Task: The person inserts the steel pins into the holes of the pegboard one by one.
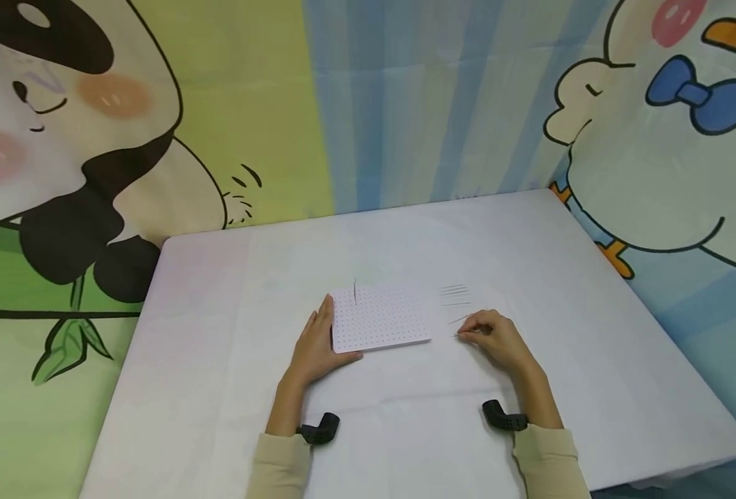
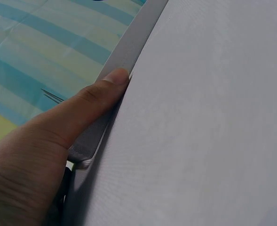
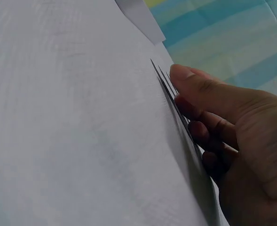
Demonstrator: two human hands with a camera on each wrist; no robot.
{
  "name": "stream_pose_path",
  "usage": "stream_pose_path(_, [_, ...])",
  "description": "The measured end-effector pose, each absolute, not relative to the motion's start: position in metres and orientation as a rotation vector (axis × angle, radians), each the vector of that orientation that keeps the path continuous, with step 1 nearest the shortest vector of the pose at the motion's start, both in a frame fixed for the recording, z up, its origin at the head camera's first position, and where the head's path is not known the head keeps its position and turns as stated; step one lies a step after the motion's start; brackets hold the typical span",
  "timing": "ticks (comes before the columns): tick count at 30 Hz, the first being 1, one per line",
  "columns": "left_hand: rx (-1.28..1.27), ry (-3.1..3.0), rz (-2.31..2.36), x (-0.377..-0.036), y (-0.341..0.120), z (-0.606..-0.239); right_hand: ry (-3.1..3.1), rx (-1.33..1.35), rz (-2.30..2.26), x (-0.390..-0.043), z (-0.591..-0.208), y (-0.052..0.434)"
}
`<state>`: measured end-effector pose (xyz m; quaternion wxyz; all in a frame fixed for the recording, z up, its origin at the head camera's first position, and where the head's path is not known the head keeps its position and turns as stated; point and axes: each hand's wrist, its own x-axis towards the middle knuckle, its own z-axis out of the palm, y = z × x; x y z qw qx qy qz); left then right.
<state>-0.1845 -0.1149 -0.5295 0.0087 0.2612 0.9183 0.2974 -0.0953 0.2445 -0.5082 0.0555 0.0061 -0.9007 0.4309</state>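
Note:
A white board [image 1: 380, 319] dotted with rows of small holes lies on the white table. Near its back left, a couple of thin dark needles [image 1: 355, 292] stand upright; their tips also show past the thumb in the left wrist view. My left hand [image 1: 316, 348] rests against the board, its straight fingers along the left side and thumb [image 2: 98, 94] on the front edge. Right of the board lie several loose needles [image 1: 454, 291]. My right hand [image 1: 495, 339], fingers curled, pinches the nearest needle [image 3: 162, 77] at table level; its fingertip contact is partly hidden.
The white-covered table [image 1: 218, 388] extends around the board on all sides. Behind it hangs a cartoon-printed cloth [image 1: 405, 104]. Black wrist cameras sit on the left wrist [image 1: 321, 430] and the right wrist [image 1: 504, 417].

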Motion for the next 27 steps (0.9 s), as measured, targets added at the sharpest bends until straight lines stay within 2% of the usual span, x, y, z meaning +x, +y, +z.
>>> stream_pose_path(4, [0.778,2.899,0.967,-0.186,-0.124,-0.525,-2.736,0.158,1.268,-0.113,-0.505,0.242])
stream_pose_path(9, [0.775,2.891,0.994,-0.184,-0.125,-0.523,-2.738,0.205,1.246,-0.120,-0.504,0.242])
stream_pose_path(27, [0.815,2.866,0.947,-0.184,-0.116,-0.528,-2.778,0.117,1.198,-0.100,-0.511,0.245])
